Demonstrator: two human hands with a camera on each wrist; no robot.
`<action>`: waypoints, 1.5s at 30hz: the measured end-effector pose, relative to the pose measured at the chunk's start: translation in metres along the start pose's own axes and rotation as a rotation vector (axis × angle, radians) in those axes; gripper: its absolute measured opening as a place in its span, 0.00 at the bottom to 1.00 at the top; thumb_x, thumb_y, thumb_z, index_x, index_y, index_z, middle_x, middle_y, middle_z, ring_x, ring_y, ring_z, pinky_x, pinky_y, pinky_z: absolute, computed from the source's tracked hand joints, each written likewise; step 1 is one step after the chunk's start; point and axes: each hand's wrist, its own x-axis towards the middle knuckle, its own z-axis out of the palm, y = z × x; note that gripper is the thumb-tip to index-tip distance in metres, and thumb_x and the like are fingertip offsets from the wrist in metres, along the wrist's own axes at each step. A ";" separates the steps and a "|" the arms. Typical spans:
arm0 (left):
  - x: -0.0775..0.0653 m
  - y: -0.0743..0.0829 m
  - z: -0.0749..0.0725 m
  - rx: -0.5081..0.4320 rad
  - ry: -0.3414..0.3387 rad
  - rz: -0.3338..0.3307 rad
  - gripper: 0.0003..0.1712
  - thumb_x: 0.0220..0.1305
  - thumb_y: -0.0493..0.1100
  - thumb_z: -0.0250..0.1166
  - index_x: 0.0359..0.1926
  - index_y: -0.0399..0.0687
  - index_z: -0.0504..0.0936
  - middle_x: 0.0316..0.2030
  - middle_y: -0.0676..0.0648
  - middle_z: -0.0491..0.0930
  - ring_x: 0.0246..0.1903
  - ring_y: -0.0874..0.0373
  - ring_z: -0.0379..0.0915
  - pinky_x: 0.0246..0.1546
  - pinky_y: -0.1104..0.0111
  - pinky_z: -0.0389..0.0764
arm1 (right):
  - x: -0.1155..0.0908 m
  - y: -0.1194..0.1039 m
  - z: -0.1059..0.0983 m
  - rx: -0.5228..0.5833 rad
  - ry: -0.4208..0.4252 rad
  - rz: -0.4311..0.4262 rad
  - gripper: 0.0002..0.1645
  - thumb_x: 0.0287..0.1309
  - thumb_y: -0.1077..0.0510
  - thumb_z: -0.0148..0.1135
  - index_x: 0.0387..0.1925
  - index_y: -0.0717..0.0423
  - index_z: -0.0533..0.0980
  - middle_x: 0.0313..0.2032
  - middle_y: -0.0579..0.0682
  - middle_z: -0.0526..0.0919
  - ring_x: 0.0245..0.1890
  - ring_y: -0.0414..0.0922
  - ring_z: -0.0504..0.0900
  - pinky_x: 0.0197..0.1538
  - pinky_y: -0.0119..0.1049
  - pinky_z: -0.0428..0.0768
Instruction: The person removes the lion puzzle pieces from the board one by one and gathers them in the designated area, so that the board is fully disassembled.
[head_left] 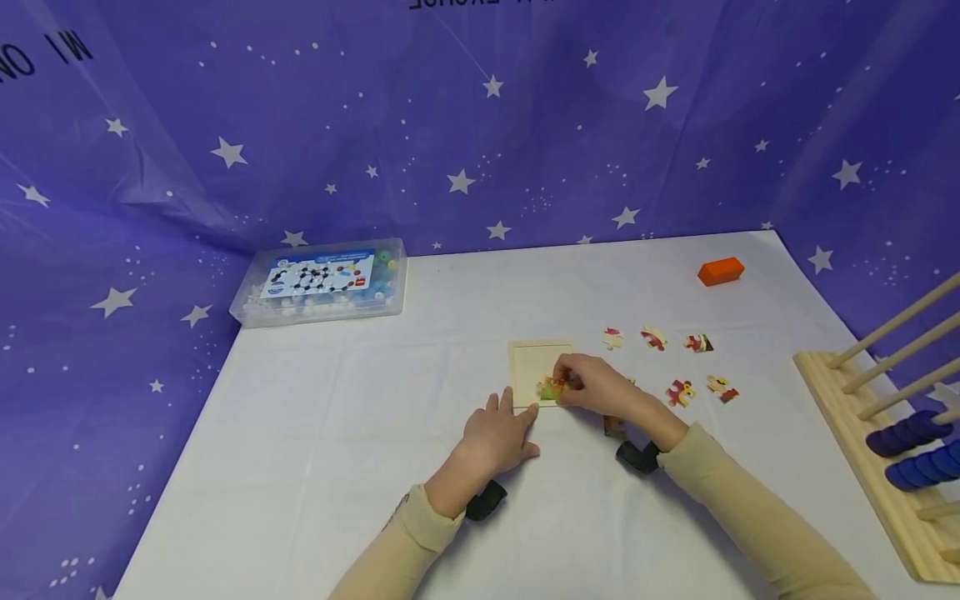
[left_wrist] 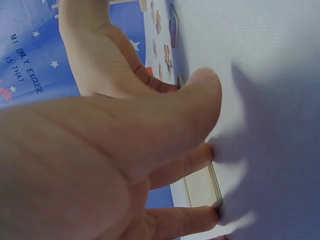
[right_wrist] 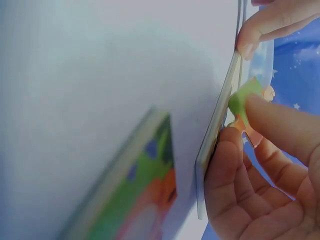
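Note:
A shallow wooden puzzle tray [head_left: 528, 365] lies on the white table. At its near left edge my left hand [head_left: 497, 435] rests with fingers spread, its fingertips touching the rim. My right hand [head_left: 600, 386] is over the tray's near right part. It pinches a green and orange puzzle piece [right_wrist: 243, 102] between thumb and fingers, tilted in the right wrist view. Under the right forearm another puzzle piece [head_left: 615, 427] is partly hidden; the right wrist view shows its thick edge and green and orange print.
Several loose puzzle pieces [head_left: 680, 392] lie right of the tray. An orange block [head_left: 721, 272] sits at the back right. A wooden abacus [head_left: 847, 433] with blue beads stands along the right edge. At the back left is a clear plastic case [head_left: 322, 308] of small parts.

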 end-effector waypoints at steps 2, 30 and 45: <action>0.000 0.000 0.001 0.000 0.003 0.001 0.35 0.56 0.64 0.57 0.64 0.61 0.65 0.64 0.39 0.58 0.61 0.46 0.57 0.47 0.60 0.70 | -0.001 0.000 0.001 0.030 0.016 0.017 0.08 0.52 0.60 0.64 0.32 0.54 0.72 0.26 0.44 0.74 0.20 0.39 0.68 0.24 0.33 0.68; -0.006 0.000 0.000 -0.021 0.052 0.016 0.34 0.56 0.62 0.58 0.63 0.59 0.67 0.62 0.38 0.60 0.60 0.45 0.58 0.46 0.60 0.71 | -0.101 0.047 -0.047 0.291 -0.016 0.177 0.11 0.58 0.55 0.59 0.34 0.61 0.73 0.25 0.54 0.77 0.22 0.45 0.74 0.25 0.35 0.74; -0.008 -0.002 0.001 -0.032 0.054 0.003 0.34 0.56 0.62 0.58 0.63 0.60 0.67 0.62 0.40 0.60 0.60 0.46 0.58 0.46 0.61 0.71 | -0.135 0.051 -0.046 0.138 -0.064 0.291 0.13 0.53 0.54 0.63 0.32 0.59 0.71 0.19 0.44 0.70 0.18 0.35 0.66 0.22 0.30 0.66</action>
